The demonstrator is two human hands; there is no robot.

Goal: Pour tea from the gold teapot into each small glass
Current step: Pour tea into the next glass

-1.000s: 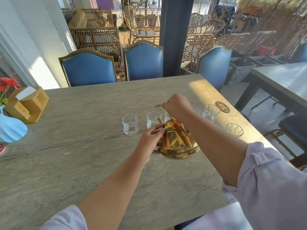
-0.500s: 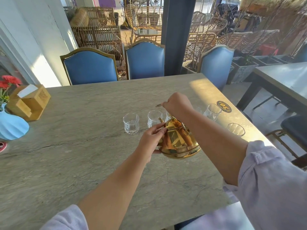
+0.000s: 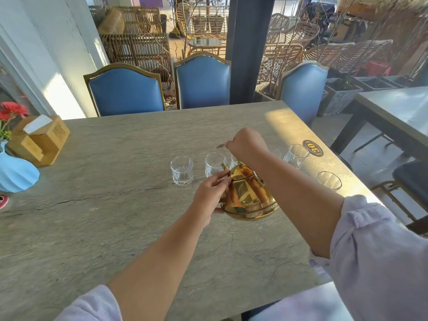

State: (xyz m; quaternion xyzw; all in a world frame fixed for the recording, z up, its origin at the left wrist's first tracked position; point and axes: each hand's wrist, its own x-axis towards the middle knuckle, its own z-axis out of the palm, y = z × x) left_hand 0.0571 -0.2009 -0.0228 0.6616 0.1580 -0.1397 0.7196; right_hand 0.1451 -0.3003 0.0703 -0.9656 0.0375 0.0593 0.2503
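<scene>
The gold teapot (image 3: 249, 198) hangs tilted above the grey stone table (image 3: 115, 216), its spout toward the row of small glasses. My right hand (image 3: 246, 143) grips its handle from above. My left hand (image 3: 213, 193) rests on the pot's left side, fingertips at the lid. Small clear glasses stand in a row: a left glass (image 3: 182, 171), a second glass (image 3: 214, 164) just beyond the spout, a third glass (image 3: 234, 161) mostly hidden behind the pot, a right glass (image 3: 296, 155) and a nearer right glass (image 3: 328, 180).
A blue vase (image 3: 16, 172) with red flowers and a wooden napkin holder (image 3: 41, 140) stand at the table's left edge. A round number badge (image 3: 312, 147) lies near the right edge. Three blue chairs (image 3: 203, 82) line the far side. Another table (image 3: 398, 107) stands to the right.
Almost nothing has moved: both hands stay on the teapot above the glasses, and the view has shifted slightly.
</scene>
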